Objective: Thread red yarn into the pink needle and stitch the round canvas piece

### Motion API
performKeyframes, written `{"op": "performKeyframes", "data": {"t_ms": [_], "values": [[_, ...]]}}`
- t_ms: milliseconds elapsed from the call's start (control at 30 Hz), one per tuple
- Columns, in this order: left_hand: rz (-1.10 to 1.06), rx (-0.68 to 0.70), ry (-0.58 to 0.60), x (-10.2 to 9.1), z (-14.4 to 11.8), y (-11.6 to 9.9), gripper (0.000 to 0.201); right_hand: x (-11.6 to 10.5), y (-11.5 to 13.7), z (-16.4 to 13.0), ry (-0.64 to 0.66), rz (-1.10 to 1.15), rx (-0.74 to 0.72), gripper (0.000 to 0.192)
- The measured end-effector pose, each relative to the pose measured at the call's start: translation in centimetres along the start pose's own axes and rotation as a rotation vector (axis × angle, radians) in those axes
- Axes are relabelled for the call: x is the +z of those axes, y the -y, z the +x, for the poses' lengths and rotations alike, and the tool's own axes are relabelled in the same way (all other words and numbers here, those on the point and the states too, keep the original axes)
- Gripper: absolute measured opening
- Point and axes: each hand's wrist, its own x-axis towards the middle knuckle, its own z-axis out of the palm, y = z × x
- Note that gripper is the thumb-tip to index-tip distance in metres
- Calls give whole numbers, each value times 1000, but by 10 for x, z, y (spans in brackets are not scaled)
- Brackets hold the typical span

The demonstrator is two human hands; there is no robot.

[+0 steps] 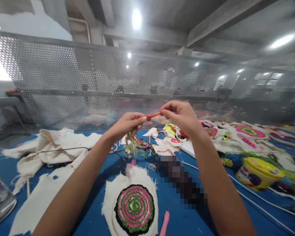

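Two bare hands are raised above a blue table (177,209), holding a short length of red yarn (152,115) stretched between them. The yarn's long axis runs nearly level from side to side, rising slightly toward the right hand. The left hand (129,124) has its fingers curled shut, pinching the yarn's left end, where a loop of it sags just below the fingertips. The right hand (179,115) pinches the other end between thumb and forefinger, its remaining fingers folded.

Taking the yarn as landmark: directly below it lies a tangle of green and mixed yarn scraps (135,146). Farther below, nearest the viewer, sits a round tufted piece (134,209) with pink, green and black rings on white cloth. Beside that lies a pink tool handle (164,223). Crumpled cream cloth (56,147) spreads to the lower left, and a yellow tub (259,173) stands at lower right.
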Motion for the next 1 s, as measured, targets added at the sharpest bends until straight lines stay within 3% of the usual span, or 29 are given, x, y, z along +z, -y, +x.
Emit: {"op": "performKeyframes", "data": {"t_ms": [133,300,600,867,1000], "values": [[188,-98,-106,-36,-8,8,26,-15,-47,7,18,29,178,15],[447,-155,-87,-62,-15,13,30,-25,-82,9,-35,-339,303,12],[433,-222,-171,-102,-26,23,43,-67,-138,-8,-208,-678,555,12],[366,-294,-344,-123,-38,29,52,-107,-158,-37,-450,-718,963,24],[366,-287,-365,-121,-36,25,53,-104,-143,-28,-444,-592,932,29]]}}
